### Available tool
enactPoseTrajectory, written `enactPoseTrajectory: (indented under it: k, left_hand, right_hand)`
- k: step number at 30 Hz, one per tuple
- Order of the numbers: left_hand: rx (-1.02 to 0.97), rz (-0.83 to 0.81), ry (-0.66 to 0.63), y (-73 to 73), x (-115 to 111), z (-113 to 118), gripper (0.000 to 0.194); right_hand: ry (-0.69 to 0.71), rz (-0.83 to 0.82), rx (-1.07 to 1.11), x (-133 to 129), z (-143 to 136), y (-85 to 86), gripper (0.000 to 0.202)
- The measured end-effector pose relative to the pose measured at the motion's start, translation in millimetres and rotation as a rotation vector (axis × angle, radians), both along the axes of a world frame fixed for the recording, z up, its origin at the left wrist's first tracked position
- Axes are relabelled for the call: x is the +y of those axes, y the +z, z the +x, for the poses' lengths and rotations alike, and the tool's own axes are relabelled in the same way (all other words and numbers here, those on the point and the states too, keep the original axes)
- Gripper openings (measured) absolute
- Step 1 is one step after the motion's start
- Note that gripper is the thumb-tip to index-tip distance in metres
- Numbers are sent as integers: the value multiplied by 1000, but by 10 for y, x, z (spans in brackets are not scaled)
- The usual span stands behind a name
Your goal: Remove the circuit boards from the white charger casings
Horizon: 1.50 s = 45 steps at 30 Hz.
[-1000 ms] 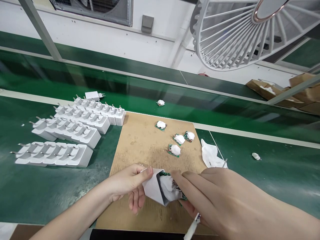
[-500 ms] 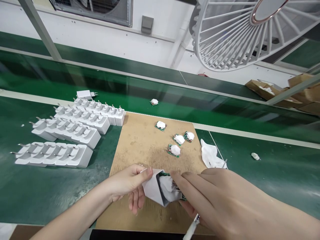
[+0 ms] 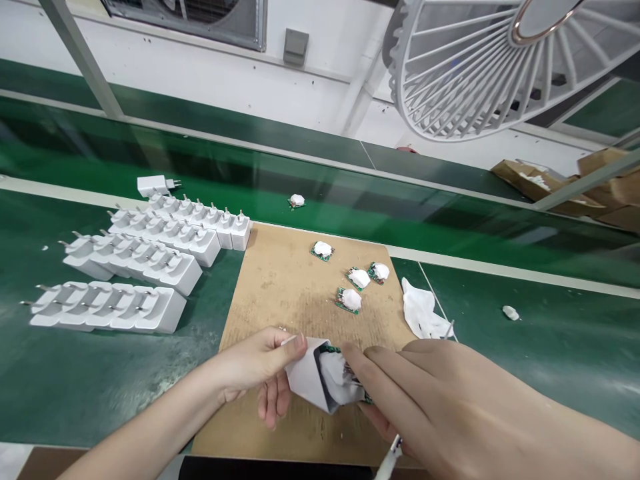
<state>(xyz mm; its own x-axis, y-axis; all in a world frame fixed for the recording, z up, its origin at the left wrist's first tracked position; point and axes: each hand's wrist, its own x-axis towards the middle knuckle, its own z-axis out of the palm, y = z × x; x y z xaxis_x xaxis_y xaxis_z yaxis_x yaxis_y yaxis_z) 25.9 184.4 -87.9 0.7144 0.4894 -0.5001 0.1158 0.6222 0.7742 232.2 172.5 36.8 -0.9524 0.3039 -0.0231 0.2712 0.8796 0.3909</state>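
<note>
My left hand [image 3: 265, 367] is closed on a white charger housing [image 3: 305, 381], its thumb on top and its open end turned right. My right hand [image 3: 435, 400] grips a circuit board [image 3: 336, 379] with a lump of white putty on it, partly inside the housing's mouth. Below my right palm a thin tool smeared with white [image 3: 389, 460] sticks out; most of it is hidden. Ahead of my hands, on the cardboard sheet [image 3: 280, 293], lie several putty-topped circuit boards [image 3: 350, 300]. A crumpled white sheet [image 3: 423, 310] rests beyond my right hand.
Rows of white plug housings [image 3: 107, 307] stand at left with their pins up. A single charger [image 3: 151, 185] and a putty-topped board [image 3: 297, 201] lie on the green belt [image 3: 340, 207] behind. A white fan [image 3: 465, 73] hangs at upper right; cardboard boxes [image 3: 530, 183] stand below it.
On the green belt, the single charger and the putty-topped board have shifted left. Both hands, the housing and the board between them look almost the same.
</note>
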Motion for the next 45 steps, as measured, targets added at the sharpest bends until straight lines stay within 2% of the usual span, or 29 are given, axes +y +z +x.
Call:
enactPoseTrajectory:
  k: [3,10,17,24,26,28,30,32,33,34,37,40,43,45]
  left_hand:
    - [4,6,2,-2,-3,-5,74]
    - [29,-7,17,11,25,10,74]
    - [16,4,10,9,-5,12,68]
    - [15,-46,17,-24,-2,8,75]
    - [23,-58,41,-54,-8,9,78]
    - [47,-81,81,-79,-5,16,82]
    - [70,-102,135,-93,18,29,86]
    - [76,-117,179,-101,56,40,88]
    - [69,-125,193,-107,76,43,89]
    - [56,-139,198,-117,96,41,88]
    - [-29,-184,195,-183,131,6,85]
    - [-173,-186,273,-291,120,-70,80]
    - [-315,-101,444,-390,94,-147,77]
    - [-358,-63,485,-430,84,-180,78]
  right_hand:
    - [33,-24,-27,8,-14,26,12]
    - [121,53,-149,64,-76,121,24]
    - [127,-43,-88,90,-50,27,25]
    - [11,-118,-19,47,-26,-15,31]
    - [-51,-208,35,66,-5,-17,36]
    - [-140,-393,126,178,28,8,48]
    - [-230,-634,247,434,53,51,59]
    - [-334,-789,385,848,22,61,57]
    - [-407,-806,450,1104,-32,36,50]
    - [-513,-733,532,1382,-118,-17,44]
    - [-573,-630,555,2218,-542,-331,44]
    - [-575,-604,508,2845,-1055,-730,36]
    - [-567,-603,464,3183,-1442,-1013,35]
    - [-562,-606,434,3293,-1591,-1112,34]
